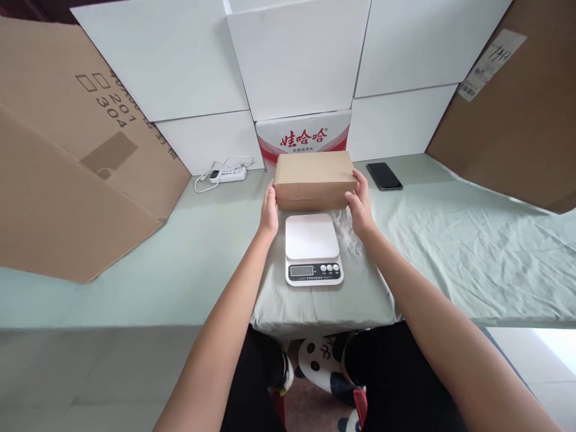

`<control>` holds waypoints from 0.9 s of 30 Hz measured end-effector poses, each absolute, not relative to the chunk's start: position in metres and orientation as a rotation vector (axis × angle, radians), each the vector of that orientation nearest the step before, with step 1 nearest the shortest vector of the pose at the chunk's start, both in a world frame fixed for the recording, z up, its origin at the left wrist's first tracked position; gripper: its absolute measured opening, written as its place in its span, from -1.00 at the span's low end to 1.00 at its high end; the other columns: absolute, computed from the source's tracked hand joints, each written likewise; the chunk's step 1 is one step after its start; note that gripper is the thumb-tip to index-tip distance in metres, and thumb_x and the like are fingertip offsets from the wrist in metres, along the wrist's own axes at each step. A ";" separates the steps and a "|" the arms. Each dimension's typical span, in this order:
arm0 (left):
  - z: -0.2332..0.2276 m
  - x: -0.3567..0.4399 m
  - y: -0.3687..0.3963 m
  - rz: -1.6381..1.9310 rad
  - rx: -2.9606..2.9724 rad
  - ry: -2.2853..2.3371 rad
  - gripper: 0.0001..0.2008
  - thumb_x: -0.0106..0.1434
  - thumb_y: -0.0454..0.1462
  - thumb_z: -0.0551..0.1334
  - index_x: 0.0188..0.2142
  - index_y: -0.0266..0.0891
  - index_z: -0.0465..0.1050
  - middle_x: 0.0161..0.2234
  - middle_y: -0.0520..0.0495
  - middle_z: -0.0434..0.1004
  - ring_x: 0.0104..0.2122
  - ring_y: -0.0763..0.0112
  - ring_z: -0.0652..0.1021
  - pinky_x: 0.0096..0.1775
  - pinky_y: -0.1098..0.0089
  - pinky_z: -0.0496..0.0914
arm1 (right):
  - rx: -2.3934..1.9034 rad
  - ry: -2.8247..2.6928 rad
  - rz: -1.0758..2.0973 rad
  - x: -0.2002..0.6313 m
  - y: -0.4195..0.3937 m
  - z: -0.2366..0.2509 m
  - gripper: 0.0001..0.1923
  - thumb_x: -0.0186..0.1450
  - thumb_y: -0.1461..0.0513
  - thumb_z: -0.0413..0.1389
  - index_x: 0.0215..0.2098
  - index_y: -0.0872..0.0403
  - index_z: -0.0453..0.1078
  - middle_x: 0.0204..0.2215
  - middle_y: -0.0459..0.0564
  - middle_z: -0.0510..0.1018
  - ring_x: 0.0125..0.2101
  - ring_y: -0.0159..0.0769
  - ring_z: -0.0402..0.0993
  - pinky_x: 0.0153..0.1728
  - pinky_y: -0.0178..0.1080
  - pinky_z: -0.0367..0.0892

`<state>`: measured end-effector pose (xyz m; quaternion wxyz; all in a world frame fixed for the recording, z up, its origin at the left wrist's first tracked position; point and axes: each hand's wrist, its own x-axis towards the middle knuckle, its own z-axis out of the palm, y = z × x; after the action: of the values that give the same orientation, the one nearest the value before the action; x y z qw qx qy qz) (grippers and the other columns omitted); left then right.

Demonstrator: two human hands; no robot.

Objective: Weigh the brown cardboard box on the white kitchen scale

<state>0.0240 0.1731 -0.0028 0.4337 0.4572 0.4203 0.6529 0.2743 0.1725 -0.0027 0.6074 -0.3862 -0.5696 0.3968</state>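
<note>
A closed brown cardboard box (315,174) is gripped at its two ends, behind the scale. My left hand (270,211) presses against its left end, the fingers partly hidden along that side. Around the right end my right hand (360,203) is wrapped, thumb on the front face and fingers at the top corner. Whether the box touches the cloth I cannot tell. Just in front of it lies a white digital kitchen scale (312,237) with a bare platform, a dark display and several round buttons on its near edge.
A black phone (384,176) lies to the right, a white power bank (228,174) with a cable to the left. White panels (297,60) and a red-and-white carton (303,135) stand behind. Large cardboard sheets (81,150) flank the table, which a pale green cloth (216,252) covers.
</note>
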 end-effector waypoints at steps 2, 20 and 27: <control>-0.011 0.022 0.173 1.606 1.105 1.084 -0.27 0.53 0.28 0.08 0.44 -0.04 0.46 0.59 -0.11 0.33 0.61 0.08 0.30 0.57 0.12 0.25 | -0.875 -1.306 0.969 0.272 0.175 -0.006 0.02 0.21 -0.28 0.26 0.51 -0.29 0.02 0.63 -0.02 0.20 0.59 0.11 0.20 0.63 0.28 0.10; -0.022 0.017 0.156 1.617 1.142 1.177 -0.26 0.49 0.31 0.11 0.44 0.00 0.45 0.60 -0.10 0.32 0.60 0.08 0.33 0.56 0.12 0.25 | -0.919 -1.318 1.024 0.269 0.197 -0.026 -0.23 0.27 -0.12 0.16 0.42 -0.30 0.15 0.59 -0.12 0.25 0.59 0.00 0.15 0.62 0.27 0.12; -0.026 0.008 0.158 1.648 1.118 1.199 -0.25 0.51 0.29 0.11 0.49 0.02 0.39 0.62 -0.08 0.27 0.63 0.17 0.25 0.59 0.15 0.15 | -0.916 -1.365 1.057 0.270 0.200 -0.023 0.01 0.30 -0.18 0.15 0.64 -0.44 -0.08 0.68 -0.30 0.09 0.68 -0.08 0.00 0.67 0.30 0.05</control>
<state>0.0082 0.1575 -0.0265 0.3970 0.4415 0.4733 0.6507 0.2702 0.2003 -0.0235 0.5594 -0.3884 -0.5791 0.4482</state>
